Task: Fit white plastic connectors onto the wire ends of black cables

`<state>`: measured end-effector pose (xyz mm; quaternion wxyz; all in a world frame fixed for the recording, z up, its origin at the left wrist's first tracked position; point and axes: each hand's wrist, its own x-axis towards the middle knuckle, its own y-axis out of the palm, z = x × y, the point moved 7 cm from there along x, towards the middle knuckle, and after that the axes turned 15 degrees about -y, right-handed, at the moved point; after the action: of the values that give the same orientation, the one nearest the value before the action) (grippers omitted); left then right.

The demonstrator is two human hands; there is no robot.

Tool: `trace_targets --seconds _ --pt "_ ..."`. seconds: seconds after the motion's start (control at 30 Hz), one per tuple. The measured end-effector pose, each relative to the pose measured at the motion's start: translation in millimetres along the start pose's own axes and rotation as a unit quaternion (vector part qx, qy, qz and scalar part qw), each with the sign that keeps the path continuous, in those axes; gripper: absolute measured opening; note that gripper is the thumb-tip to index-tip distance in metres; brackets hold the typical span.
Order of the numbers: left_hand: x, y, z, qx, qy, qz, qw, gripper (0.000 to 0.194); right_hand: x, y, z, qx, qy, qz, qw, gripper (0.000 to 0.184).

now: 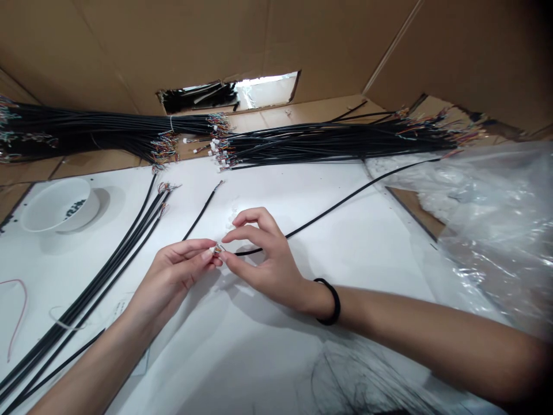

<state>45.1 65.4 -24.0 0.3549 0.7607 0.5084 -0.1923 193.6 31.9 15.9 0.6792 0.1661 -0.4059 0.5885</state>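
A round white bowl (60, 206) on a white sheet (276, 187), big bunches of long black wires (328, 141) at the back, a clear crinkly plastic bag (488, 230) on the right, brown cardboard walls (207, 46) all around

One black sheathed cable (345, 199); slack, curving away to the far right; one small connector (218, 250) at its near end, detail too small for me to read; pinched between my left hand (170, 276) and right hand (263, 259).

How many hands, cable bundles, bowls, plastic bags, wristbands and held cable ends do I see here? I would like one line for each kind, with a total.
Left hand and right hand: 2
Black cable bundles: 2
White bowl: 1
Clear plastic bag: 1
Black wristband: 1
Held cable end: 1
Total: 8
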Motion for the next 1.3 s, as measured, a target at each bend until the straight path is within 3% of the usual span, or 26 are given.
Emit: trace_targets --seconds 0.43,0.83,1.3 --pt "-2.8 0.4 0.0 -0.008 0.004 -0.018 1.0 0.017 -3.9 -1.9 -3.6 -0.037 0.023 -0.02 0.999 0.007" --pt "-1.3 2.9 5.0 -0.053 -0.03 -0.015 0.998 0.016 -2.1 -1.8 4.6 -0.002 -0.023 -0.008 1.0 0.009" --pt "-0.4 1.3 6.6 -0.06 -0.023 -0.023 0.998 0.019 -0.4 0.0 9.3 -0.03 -0.045 -0.003 0.999 0.007"
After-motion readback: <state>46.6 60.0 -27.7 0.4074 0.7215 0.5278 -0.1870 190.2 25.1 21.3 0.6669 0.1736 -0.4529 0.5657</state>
